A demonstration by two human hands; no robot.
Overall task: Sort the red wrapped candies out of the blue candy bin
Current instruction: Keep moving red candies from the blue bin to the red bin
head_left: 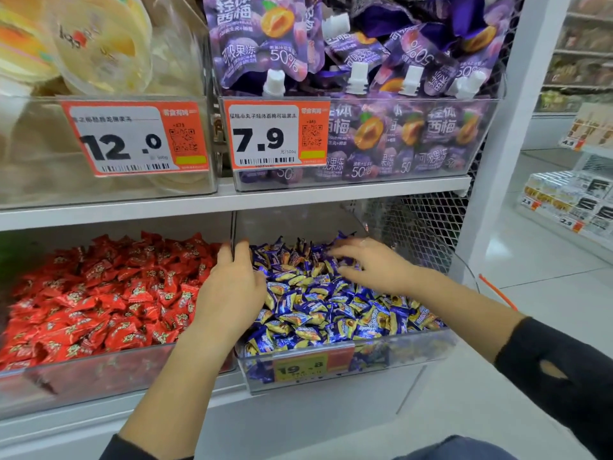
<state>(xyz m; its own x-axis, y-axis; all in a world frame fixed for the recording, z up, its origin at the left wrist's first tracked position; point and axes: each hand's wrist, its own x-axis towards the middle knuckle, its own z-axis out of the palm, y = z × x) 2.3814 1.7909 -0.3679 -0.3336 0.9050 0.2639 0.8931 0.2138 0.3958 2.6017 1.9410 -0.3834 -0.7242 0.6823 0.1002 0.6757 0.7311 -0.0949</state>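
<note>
A clear bin (414,351) on the lower shelf is heaped with blue and yellow wrapped candies (331,307). To its left, a second clear bin (116,370) is full of red wrapped candies (99,293). My left hand (232,287) rests at the divider between the two bins, fingers curled over the bin wall. My right hand (365,263) lies spread over the blue candies near the back, fingers extended and touching them. No red candy shows among the blue ones. Whether either hand holds a candy is hidden.
Above, a white shelf (232,200) carries a bin of purple prune jelly pouches (381,127) and a bin of yellow jelly cups (99,44), each with an orange price tag. A wire mesh panel (424,227) and a white post (517,127) stand at the right.
</note>
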